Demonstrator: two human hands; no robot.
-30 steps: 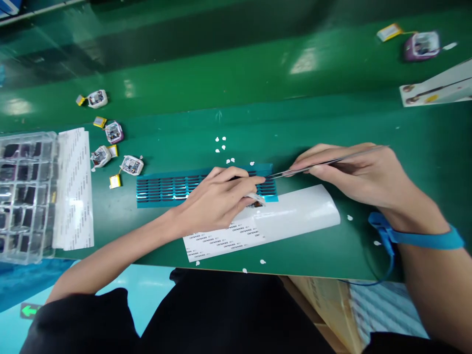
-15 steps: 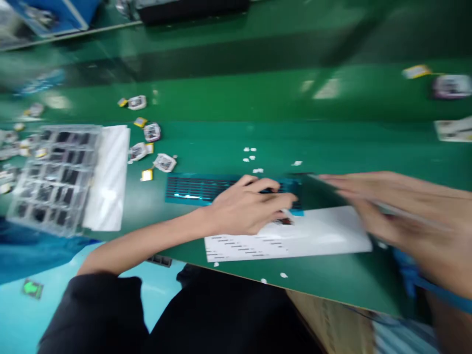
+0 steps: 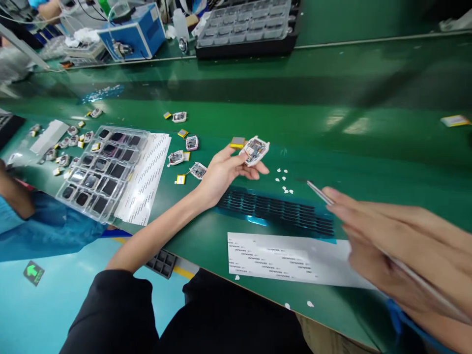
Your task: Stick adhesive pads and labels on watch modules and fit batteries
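Note:
My left hand [image 3: 224,172] is closed on a white smartwatch case [image 3: 255,150], lifted above the bench with its circuit board facing up. A flat silver battery with yellow edges [image 3: 238,142] sits beside the case at my fingertips. Between the fingers of my right hand [image 3: 372,236] is a slim silver tool [image 3: 320,192], its thin dark tip pointing left. Whether that tool is a blade or tweezers I cannot tell. Below both hands lies a blue film strip with black slats [image 3: 276,210], and nearer me a white printed sheet [image 3: 273,255].
Small white scraps [image 3: 283,178] dot the bench. To the left are several open watch cases [image 3: 191,143], a clear tray of dark screens [image 3: 106,172] and another printed sheet [image 3: 149,177]. A person's blue sleeve [image 3: 47,221] reaches in. A blue box [image 3: 134,34] stands behind.
My left hand has risen from the film strip and printed sheet, and the watch case now shows plainly in it. The tool stays in my right hand. The view has shifted, showing more at the left.

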